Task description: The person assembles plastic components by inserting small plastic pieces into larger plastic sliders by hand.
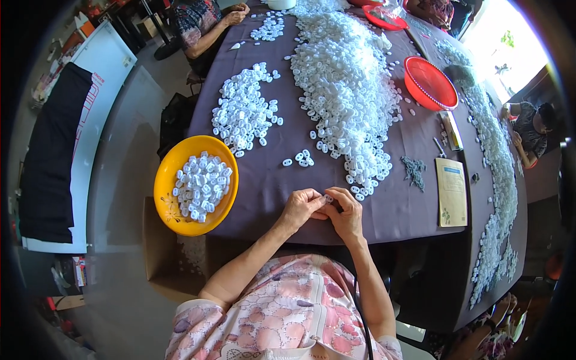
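Observation:
Close to the table's near edge, my left hand [299,209] and my right hand [346,216] meet fingertip to fingertip. Between them they pinch a small white oval plastic piece [328,198] with holes in it; my fingers partly cover it. Just beyond my hands, a long heap of the same white pieces [342,90] runs away down the table. A few loose pieces [302,158] lie beyond my left hand. Left of them spreads a smaller pile [243,111]. At the table's left corner stands a yellow bowl [165,211] holding more white pieces.
Right of my hands lie a small grey-green heap [414,172], a tan notebook [452,201], a pen [440,147] and a narrow box [451,130]. A red basket [429,84] stands farther back. Below the bowl is a cardboard box [159,258]. Other people sit around the tables.

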A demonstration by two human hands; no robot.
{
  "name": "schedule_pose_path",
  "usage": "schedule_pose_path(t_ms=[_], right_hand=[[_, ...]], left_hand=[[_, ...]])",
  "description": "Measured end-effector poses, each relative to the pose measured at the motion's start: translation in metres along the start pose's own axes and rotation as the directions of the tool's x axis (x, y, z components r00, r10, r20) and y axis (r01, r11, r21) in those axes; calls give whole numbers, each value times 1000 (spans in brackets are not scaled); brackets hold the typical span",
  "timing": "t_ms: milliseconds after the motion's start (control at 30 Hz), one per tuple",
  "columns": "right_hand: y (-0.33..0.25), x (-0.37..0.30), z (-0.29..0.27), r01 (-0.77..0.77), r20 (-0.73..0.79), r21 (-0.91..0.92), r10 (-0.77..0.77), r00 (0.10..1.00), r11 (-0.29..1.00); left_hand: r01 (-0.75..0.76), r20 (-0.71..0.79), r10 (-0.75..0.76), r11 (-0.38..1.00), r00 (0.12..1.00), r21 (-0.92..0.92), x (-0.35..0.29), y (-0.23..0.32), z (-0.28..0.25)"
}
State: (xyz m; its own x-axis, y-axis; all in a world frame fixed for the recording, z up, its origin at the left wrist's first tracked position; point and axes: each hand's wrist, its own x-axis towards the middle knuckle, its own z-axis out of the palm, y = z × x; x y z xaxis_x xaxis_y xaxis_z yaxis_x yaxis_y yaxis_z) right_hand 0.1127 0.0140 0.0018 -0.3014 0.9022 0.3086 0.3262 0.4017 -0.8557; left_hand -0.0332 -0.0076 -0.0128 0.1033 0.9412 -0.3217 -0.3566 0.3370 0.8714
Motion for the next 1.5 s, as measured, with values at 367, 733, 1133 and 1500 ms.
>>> schedule_pose_path(t_ms=[367, 733, 1133, 1500], right_hand=[[-9, -18, 2, -66, -53, 107, 72, 996, 992], [1, -18, 0, -55, -50, 118, 61, 997, 992], [3, -19, -6, -207, 51, 325, 202, 978, 923], [4, -16, -4, -259, 133, 334, 226, 965, 907]], left_hand=[[-150, -104, 158, 986, 982, 78, -15, -10, 8], [-66, 36, 65, 997, 997, 40, -21, 2, 2], [-240, 42, 237, 940, 971, 244, -20, 3, 5], [-359, 51, 376, 823, 925, 440, -22, 3, 2]])
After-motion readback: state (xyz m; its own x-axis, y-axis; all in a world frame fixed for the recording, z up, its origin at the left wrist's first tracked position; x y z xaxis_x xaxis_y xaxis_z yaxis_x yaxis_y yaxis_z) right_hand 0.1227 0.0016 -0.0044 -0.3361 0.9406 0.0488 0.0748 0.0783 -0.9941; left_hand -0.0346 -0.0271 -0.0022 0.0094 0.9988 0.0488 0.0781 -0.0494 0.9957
